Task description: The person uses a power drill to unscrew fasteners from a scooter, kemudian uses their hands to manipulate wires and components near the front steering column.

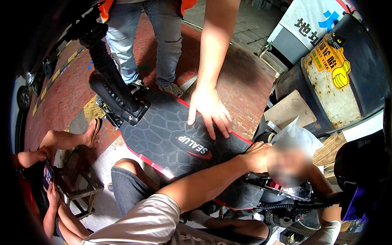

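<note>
A black electric scooter deck (163, 130) with a cracked-stone pattern and red edging lies in front of me. My left hand (256, 157) is at the deck's right end, its fingers curled; what they hold is hidden by a blurred patch. My right forearm (322, 183) rises from the lower right, and the same blur covers my right hand. Translucent white plastic (304, 139) sticks out just beyond the blur. Below it shows the scooter's rear part (281, 192), with a black cable and a wheel (277, 219). Another person's hand (209, 110) rests spread on the deck.
The scooter's black folding stem (112, 77) stands at the deck's left end. Across stands a person in torn jeans (167, 45). A seated person holds a phone (48, 175) by a wooden stool (79, 188). A rusty drum (335, 81) and cardboard (290, 110) are at right.
</note>
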